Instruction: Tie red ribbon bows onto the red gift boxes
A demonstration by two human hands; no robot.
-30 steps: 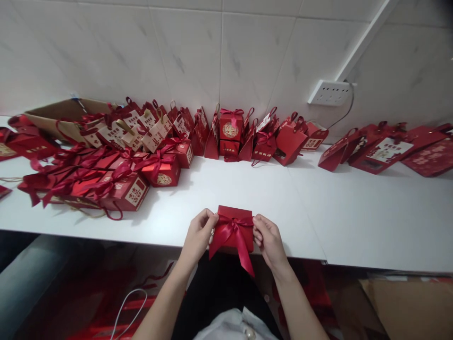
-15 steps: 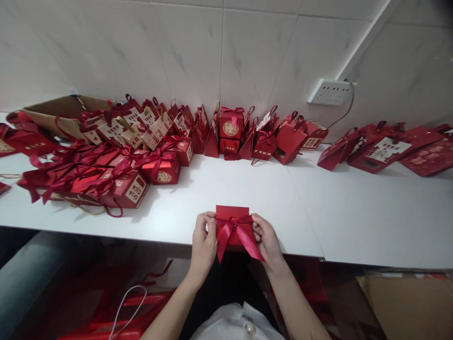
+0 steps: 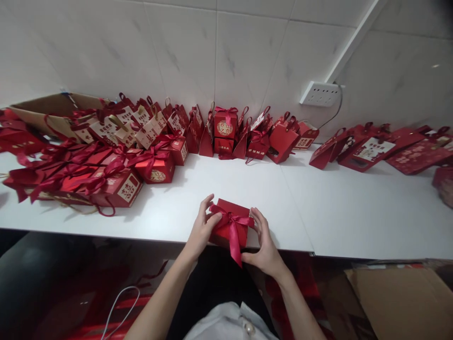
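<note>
A red gift box (image 3: 222, 232) with a magenta ribbon bow (image 3: 231, 219) on top sits at the table's front edge, turned a little clockwise. My left hand (image 3: 201, 231) grips its left side, the thumb pressing near the bow's left loop and the fingers along the far left edge. On the right, my right hand (image 3: 266, 248) spans the box, fingertips at its far right corner and thumb at its near right side. One ribbon tail hangs over the near face of the box.
Many red gift boxes (image 3: 122, 186) with bows are grouped on the white table (image 3: 212, 182) at left, and handled red boxes (image 3: 283, 141) line the wall. A brown carton (image 3: 30, 111) stands far left. A power strip (image 3: 320, 93) is on the wall.
The box has turned slightly clockwise and its bow tails hang closer together. Both hands have shifted from pinching the ribbon ends to being around the box's sides. The view has swung slightly right.
</note>
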